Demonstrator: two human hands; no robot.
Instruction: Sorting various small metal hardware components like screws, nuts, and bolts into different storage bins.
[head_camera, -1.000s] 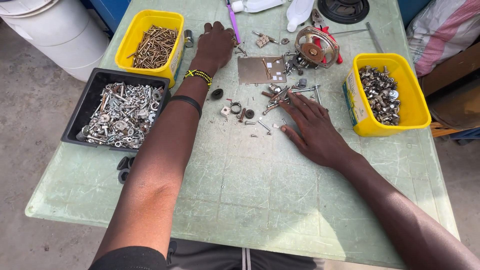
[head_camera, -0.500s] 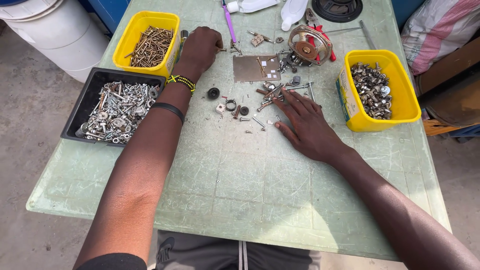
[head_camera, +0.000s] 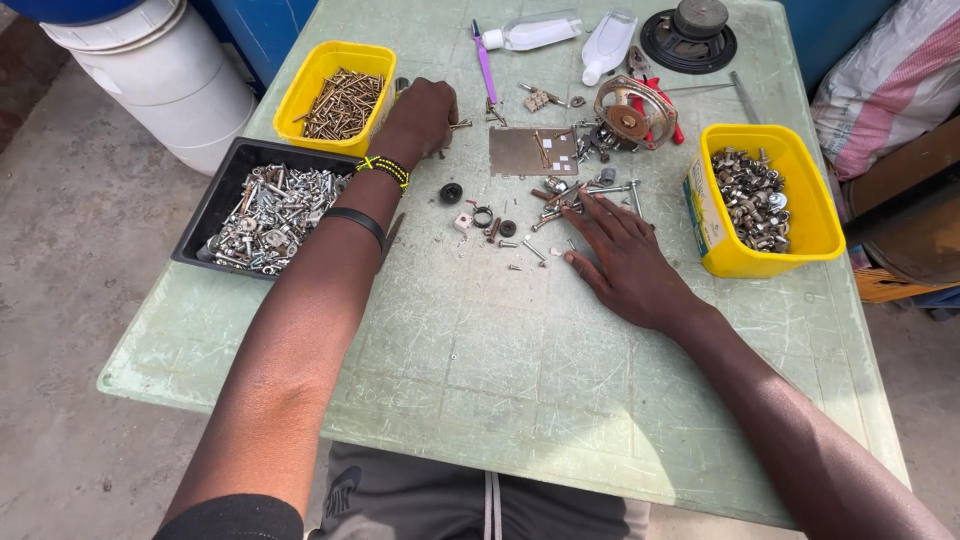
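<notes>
The left hand (head_camera: 422, 115) is curled into a loose fist on the pale green table (head_camera: 500, 350), just beside the yellow tub of brass screws (head_camera: 340, 95) — a small brass screw (head_camera: 460, 125) pokes out from its fingers, though how it is gripped I cannot tell. The right hand (head_camera: 625, 255) lies flat with fingers spread wide, holding nothing, its fingertips touching a scatter of loose bolts and washers (head_camera: 560, 195) near a flat metal plate (head_camera: 533, 150). A black tray of silver bolts (head_camera: 270, 210) sits at the left edge — a yellow tub of nuts (head_camera: 755, 195) stands to the right.
</notes>
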